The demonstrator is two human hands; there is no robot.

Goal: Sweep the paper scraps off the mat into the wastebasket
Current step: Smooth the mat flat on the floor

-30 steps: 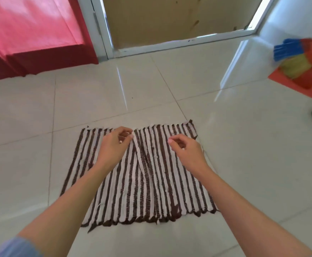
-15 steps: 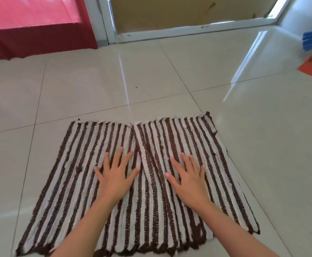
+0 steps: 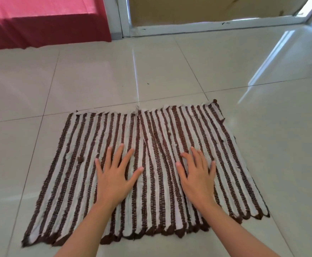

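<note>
Two bare hands are pressed flat on a brown-and-white striped mat (image 3: 157, 130) lying on glossy cream floor tiles (image 3: 77, 75). Left hand (image 3: 113, 179) sits a little to the 9 o'clock side of the mat's middle, palm down, fingers spread wide and relaxed, gripping nothing. Right hand (image 3: 197, 178) is the same deal toward the 3 o'clock side: flat, fingers fanned out, nothing held. The two hands are apart, with a few stripes showing between the thumbs. The stripes run from 6 toward 12 o'clock, and there's a slight ridge or seam (image 3: 144, 134) up the middle toward the far edge. The near edge at 6 o'clock is scalloped and a bit ragged. A small dark tuft (image 3: 80, 159) sticks up at about 9 o'clock from the left hand; can't tell if it's a loose thread or a scrap. Honestly I can't pick out any paper scraps on the mat from here. Up at 11 o'clock a red cloth (image 3: 46, 21) hangs down to the floor, and at 12 to 1 o'clock there's a white door frame (image 3: 207, 27).
</note>
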